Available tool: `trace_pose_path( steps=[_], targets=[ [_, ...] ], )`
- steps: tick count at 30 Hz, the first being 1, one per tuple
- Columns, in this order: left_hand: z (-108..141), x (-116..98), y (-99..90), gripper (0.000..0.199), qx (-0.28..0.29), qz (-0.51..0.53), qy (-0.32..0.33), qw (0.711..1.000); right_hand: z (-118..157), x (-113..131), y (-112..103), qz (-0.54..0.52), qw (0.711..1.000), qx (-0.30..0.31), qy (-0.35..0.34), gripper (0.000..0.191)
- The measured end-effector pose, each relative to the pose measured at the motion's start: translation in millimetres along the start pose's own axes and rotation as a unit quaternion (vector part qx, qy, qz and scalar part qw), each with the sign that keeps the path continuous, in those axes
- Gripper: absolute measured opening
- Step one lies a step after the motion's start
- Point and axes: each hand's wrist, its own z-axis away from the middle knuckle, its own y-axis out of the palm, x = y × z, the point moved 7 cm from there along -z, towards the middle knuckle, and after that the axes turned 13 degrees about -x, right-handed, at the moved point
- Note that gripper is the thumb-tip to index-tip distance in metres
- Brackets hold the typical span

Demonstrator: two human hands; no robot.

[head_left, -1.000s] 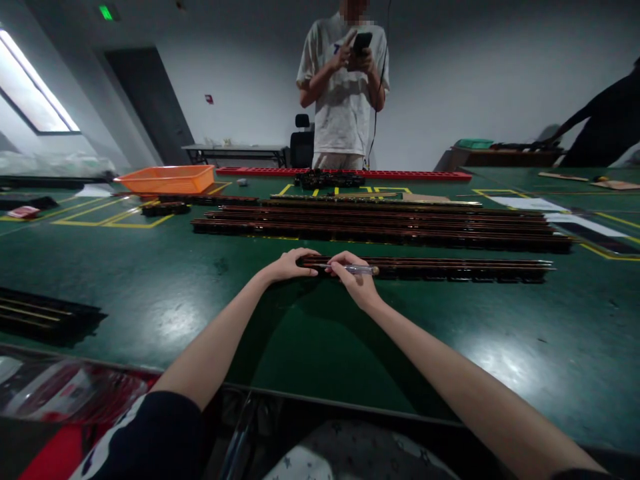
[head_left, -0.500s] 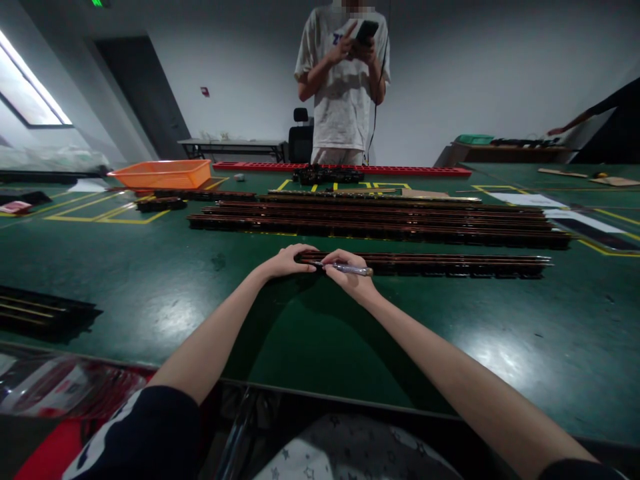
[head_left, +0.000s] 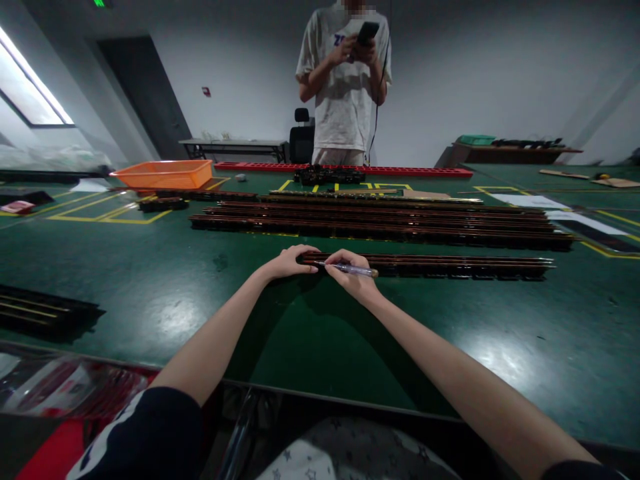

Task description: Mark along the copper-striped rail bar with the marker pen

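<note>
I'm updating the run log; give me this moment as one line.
left hand: around dark strip, left end; right hand: holding pen; orange tray: beyond, left

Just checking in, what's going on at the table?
The left hand holds the left end of a long dark strip lying on the green table. The right hand holds a pen-like tool, tip towards that end; contact is too small to tell. More strips lie beyond.

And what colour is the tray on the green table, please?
The tray is orange; see the head view.
</note>
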Motion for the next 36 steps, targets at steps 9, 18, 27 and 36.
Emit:
trace_pose_path(
  steps=[9,18,27,36],
  targets=[
    [1.8,-4.0,-2.6,0.064,0.011,0.006,0.004,1.0,0.2,0.8,2.4,0.025,1.0,0.006,-0.008,0.007],
    [3.0,-6.5,-3.9,0.063,0.007,0.006,0.003,1.0,-0.2,-1.6,2.4,0.005,1.0,-0.005,-0.002,0.005],
    [1.7,-3.8,-2.9,0.063,-0.001,-0.009,0.006,1.0,3.7,0.7,3.4,-0.014,1.0,0.005,0.018,0.009],
    [-0.1,0.3,-0.7,0.064,-0.012,-0.007,0.007,1.0,3.0,3.5,1.9,0.012,1.0,-0.004,0.0,0.006]
  ],
)
